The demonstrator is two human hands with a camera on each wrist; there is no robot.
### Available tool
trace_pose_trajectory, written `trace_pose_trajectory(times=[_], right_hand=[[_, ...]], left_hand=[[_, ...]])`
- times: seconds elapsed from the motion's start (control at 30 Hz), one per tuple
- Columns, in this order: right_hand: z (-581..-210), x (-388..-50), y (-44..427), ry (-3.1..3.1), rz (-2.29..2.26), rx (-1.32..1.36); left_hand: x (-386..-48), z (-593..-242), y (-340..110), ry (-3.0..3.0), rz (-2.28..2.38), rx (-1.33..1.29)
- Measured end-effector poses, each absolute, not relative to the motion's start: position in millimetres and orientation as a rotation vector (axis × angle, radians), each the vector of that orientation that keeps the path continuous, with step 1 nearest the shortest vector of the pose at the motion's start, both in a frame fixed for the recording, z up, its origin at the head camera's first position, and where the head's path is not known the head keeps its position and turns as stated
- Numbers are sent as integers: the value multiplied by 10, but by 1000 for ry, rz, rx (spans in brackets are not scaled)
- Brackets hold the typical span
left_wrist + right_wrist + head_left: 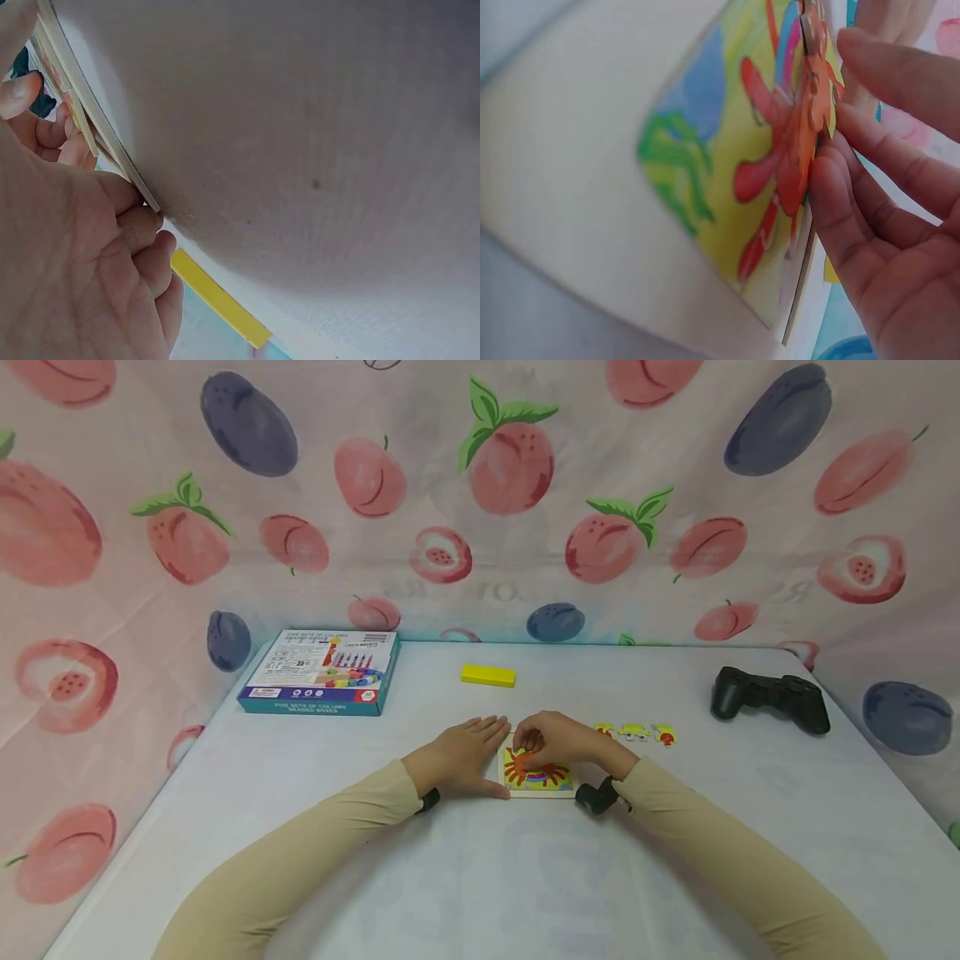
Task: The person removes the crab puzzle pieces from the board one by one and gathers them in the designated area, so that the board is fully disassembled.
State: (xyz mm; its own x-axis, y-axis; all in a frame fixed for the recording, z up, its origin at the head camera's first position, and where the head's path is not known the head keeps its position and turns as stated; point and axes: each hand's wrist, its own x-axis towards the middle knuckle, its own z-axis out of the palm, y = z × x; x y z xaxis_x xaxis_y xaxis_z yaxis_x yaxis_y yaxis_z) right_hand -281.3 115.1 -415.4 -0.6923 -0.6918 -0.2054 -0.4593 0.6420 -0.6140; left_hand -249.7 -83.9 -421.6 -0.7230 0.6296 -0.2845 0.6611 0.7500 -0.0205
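A small picture board (542,794) with a pale rim and a red-and-yellow picture lies at the middle of the table. My left hand (461,756) lies along its left side, fingers fairly straight and thumb at the lower left corner; in the left wrist view the fingers of that hand (82,262) touch the board's edge (124,161). Over the upper left of the picture, my right hand (558,739) pinches an orange piece. The right wrist view shows this piece (817,94) standing tilted against the picture (735,150), by the thumb and fingertips of my right hand (900,202).
Several loose yellow-and-red pieces (633,732) lie in a row right of the board, partly behind my right wrist. A yellow block (488,675) lies behind the board. A flat box (322,672) is at the back left, a black game controller (768,696) at the back right.
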Motion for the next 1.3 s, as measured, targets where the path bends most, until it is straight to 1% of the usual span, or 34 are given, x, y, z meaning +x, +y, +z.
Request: trace_pose_trajectory(times=[0.43, 0.63, 1.3], right_hand=[[-4128, -2748, 1049, 2519, -723, -868], [-4137, -2738, 1039, 2532, -738, -895], [-4139, -2763, 1146, 2486, -803, -919]], left_hand=[[-2494, -4212, -848, 2690, -175, 1020], [-2491, -4207, -844, 2687, -170, 1018], [-2483, -4172, -828, 2674, -172, 995]])
